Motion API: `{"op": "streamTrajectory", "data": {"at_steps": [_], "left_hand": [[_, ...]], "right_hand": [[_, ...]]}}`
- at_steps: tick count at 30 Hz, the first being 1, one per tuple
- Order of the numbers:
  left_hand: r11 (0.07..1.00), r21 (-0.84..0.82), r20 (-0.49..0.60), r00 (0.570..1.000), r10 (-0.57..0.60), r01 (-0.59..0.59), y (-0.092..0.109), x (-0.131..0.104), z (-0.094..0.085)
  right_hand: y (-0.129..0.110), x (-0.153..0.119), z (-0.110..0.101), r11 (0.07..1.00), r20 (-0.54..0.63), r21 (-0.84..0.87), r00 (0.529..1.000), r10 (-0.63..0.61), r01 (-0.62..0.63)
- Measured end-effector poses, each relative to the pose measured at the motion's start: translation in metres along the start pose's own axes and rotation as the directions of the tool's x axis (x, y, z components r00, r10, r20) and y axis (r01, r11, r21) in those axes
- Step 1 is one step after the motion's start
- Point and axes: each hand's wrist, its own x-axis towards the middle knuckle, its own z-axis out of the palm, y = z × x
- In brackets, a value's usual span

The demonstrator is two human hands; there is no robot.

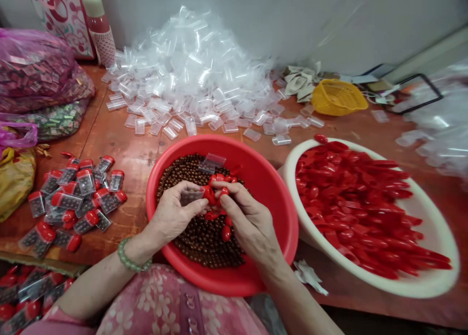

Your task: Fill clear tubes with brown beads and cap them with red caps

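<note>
My left hand [166, 215] grips a small clear plastic case [192, 195] with a red end, above the red basin [281, 227]. Between thumb and fingers, my right hand [254, 223] pinches a small red plastic cap [224, 192] close to the case's red end. Beneath both hands, small shiny brown balls [208, 242] cover much of the basin's bottom. A loose clear case [212, 162] and several more red caps [226, 233] lie on the balls. My fingers partly hide the case and the cap.
Capped cases [86, 181] lie piled at left, more [29, 291] below the table edge. A white basin [444, 257] of red caps stands right. Behind are heaped clear cases [197, 67], a yellow basket [338, 98], a bottle [100, 30] and filled bags [32, 71].
</note>
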Motion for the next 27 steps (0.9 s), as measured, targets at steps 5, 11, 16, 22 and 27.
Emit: {"op": "streamTrajectory", "data": {"at_steps": [5,11,16,22,27], "left_hand": [[0.971,0.21,0.015,0.993,0.116,-0.116,0.0,0.0,-0.001],[0.957,0.262,0.052,0.992,0.116,-0.126,-0.005,-0.003,-0.004],[0.965,0.253,0.138,0.99,0.035,-0.069,-0.005,-0.005,-0.001],[0.981,0.183,0.207,0.978,0.019,-0.058,-0.008,-0.005,-0.002],[0.967,0.228,0.256,0.965,0.052,-0.113,-0.009,-0.003,-0.005]], "right_hand": [[-0.005,0.003,0.012,0.903,-0.044,-0.344,0.957,-0.288,0.256],[-0.003,0.002,0.005,0.842,0.133,-0.392,0.929,-0.346,0.37],[-0.007,0.007,-0.011,0.941,-0.021,-0.272,0.977,-0.213,0.2],[-0.014,0.011,-0.009,0.92,0.079,-0.228,0.948,-0.309,0.319],[-0.021,0.016,-0.008,0.824,0.239,-0.301,0.875,-0.421,0.48]]}}
